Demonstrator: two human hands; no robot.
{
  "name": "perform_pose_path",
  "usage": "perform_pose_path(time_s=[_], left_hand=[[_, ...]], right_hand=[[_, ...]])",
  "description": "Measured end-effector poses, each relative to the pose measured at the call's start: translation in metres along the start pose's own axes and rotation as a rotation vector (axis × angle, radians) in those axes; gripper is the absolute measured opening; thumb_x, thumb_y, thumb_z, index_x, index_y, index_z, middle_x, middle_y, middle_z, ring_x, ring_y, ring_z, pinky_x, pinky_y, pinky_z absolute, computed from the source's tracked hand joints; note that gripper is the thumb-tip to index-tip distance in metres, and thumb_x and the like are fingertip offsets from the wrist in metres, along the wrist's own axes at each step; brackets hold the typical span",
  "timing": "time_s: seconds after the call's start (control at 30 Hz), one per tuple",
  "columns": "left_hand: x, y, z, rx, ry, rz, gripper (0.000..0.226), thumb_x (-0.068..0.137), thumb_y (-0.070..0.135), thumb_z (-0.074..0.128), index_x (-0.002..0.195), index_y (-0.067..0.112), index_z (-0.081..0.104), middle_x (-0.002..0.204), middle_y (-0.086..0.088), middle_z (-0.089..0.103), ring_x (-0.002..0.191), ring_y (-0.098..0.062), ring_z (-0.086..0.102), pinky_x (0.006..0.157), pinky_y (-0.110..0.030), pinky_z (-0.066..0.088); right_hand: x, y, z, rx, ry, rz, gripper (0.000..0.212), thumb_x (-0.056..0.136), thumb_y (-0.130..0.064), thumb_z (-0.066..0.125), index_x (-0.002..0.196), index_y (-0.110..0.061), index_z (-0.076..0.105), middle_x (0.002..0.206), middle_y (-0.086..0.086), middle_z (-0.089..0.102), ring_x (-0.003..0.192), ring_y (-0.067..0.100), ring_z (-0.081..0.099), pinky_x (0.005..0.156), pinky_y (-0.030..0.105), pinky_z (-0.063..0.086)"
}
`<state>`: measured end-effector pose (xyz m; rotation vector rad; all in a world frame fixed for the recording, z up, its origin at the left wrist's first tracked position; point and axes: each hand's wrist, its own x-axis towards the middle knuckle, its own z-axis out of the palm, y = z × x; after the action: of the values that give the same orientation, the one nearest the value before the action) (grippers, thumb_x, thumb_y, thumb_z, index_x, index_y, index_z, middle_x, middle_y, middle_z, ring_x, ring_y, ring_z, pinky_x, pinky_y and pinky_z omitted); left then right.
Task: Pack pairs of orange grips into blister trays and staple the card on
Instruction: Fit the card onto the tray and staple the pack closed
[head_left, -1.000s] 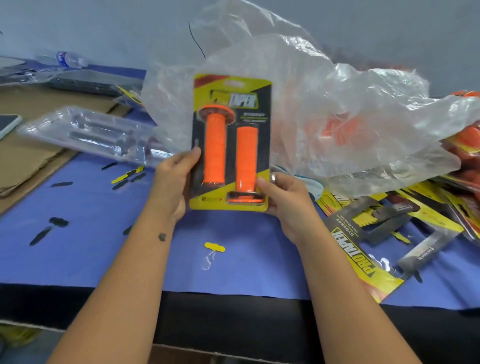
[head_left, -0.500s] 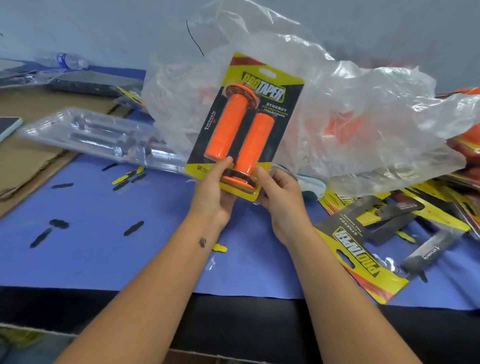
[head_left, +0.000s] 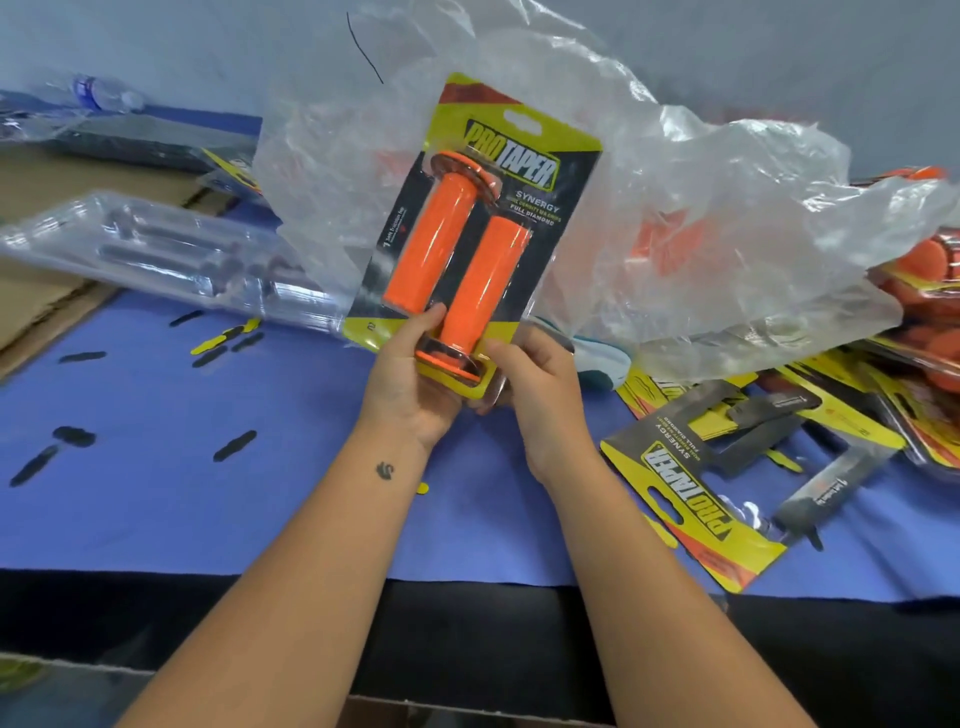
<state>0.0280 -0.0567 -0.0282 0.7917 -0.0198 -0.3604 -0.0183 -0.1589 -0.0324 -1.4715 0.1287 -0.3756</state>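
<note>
Holding a packed blister card (head_left: 470, 228) up by its bottom edge, over the middle of the table (head_left: 156, 499).

We grip it with both hands: our left hand (head_left: 408, 387) curls under the lower left corner with the thumb pressed on the front, and our right hand (head_left: 535, 384) pinches the lower right corner. We judge the pack light but top-heavy held this way, its clear shell slick and springy, so the stiffer card border is the better hold. It tilts to the right and shows two orange grips (head_left: 457, 270) side by side under clear plastic on a black and yellow card. Behind it lies a crumpled plastic bag (head_left: 701, 223), with empty trays (head_left: 156, 249) toward the left edge and loose cards (head_left: 691, 499) toward the right.
</note>
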Motion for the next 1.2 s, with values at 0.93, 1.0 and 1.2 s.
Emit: perform_pose_path(time_s=[0.93, 1.0, 1.2], left_hand=[[0.005, 0.015, -0.01, -0.279, 0.101, 0.132, 0.029, 0.093, 0.013, 0.055, 0.067, 0.015, 0.069, 0.069, -0.002, 0.067, 0.064, -0.017, 0.065, 0.07, -0.031, 0.054], [0.006, 0.015, -0.01, -0.286, 0.105, 0.138, 0.039, 0.093, 0.012, 0.055, 0.058, 0.016, 0.072, 0.065, -0.002, 0.068, 0.059, -0.015, 0.066, 0.06, -0.026, 0.056], [0.006, 0.015, -0.009, -0.254, 0.122, 0.128, 0.034, 0.093, 0.011, 0.055, 0.064, 0.015, 0.069, 0.066, -0.002, 0.067, 0.062, -0.017, 0.065, 0.067, -0.03, 0.053]], right_hand=[[0.008, 0.001, -0.024, -1.212, 0.344, -0.195, 0.043, 0.085, -0.021, 0.055, 0.128, -0.018, 0.059, 0.125, 0.007, 0.057, 0.121, 0.029, 0.043, 0.102, 0.037, 0.023], [0.006, 0.003, -0.024, -1.278, 0.32, -0.162, 0.049, 0.086, -0.028, 0.054, 0.135, -0.022, 0.051, 0.133, 0.005, 0.049, 0.129, 0.026, 0.036, 0.108, 0.04, 0.017], [0.005, 0.004, -0.022, -1.475, 0.286, -0.118, 0.06, 0.082, -0.059, 0.059, 0.126, -0.018, 0.054, 0.121, 0.007, 0.044, 0.116, 0.03, 0.033, 0.088, 0.043, 0.021]])
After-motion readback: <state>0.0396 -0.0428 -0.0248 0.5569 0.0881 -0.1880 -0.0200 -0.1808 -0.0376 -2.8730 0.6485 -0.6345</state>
